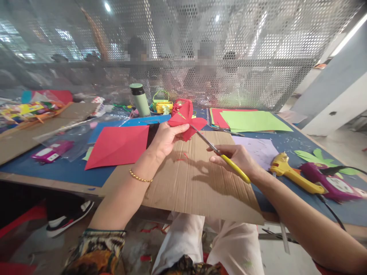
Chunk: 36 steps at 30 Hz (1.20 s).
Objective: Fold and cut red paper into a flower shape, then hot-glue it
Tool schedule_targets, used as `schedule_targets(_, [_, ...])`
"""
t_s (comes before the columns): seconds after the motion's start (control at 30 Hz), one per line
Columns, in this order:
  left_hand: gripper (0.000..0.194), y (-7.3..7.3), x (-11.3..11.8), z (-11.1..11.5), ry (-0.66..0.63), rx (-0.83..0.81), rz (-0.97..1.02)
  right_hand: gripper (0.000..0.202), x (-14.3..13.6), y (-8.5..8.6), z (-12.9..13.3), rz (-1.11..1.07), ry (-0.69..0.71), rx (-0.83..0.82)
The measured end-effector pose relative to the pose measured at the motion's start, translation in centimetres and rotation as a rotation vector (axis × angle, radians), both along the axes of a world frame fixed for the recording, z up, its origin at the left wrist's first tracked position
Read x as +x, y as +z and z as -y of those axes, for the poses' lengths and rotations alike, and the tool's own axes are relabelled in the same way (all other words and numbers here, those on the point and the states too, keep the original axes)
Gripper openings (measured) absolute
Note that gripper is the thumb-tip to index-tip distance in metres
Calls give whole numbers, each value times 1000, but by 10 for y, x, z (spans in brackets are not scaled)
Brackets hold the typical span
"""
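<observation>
My left hand [166, 139] holds up a folded piece of red paper [186, 119] above a brown cardboard sheet [197, 183]. My right hand [239, 157] grips yellow-handled scissors [222, 156], whose blades reach up and left into the lower edge of the red paper. Small red paper scraps [183, 156] lie on the cardboard below the cut. A gold bracelet sits on my left wrist.
A flat red paper sheet [119, 145] lies left of the cardboard. Green and red sheets [252, 121] are stacked at the back right. A yellow glue gun [292, 173] and a purple one [332, 183] rest at right. A green bottle [140, 100] stands behind. People sit beyond a mesh screen.
</observation>
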<state>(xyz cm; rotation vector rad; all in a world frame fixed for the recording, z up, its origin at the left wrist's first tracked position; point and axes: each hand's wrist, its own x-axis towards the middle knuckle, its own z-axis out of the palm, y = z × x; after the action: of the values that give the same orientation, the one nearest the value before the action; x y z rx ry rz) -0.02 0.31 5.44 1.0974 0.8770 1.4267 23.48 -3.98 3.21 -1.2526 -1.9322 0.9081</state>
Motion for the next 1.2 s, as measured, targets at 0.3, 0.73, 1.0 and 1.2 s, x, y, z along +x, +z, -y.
schedule_targets(0.3, [36,-1,2,0,-8,6,6,85,-2,0,-1,-9,-15,-19])
schedule_targets(0.73, [35,-3,3,1,-41,-20,8,86,-3,-3,2,-29,-28,-28])
schedule_targets(1.0, [34,-5,5,0,-34,-17,21,86,-5,-6,3,-12,-52,14])
schedule_targets(1.2, [28,-5,5,-1,-50,1,16,86,-3,-5,3,-7,-34,-22])
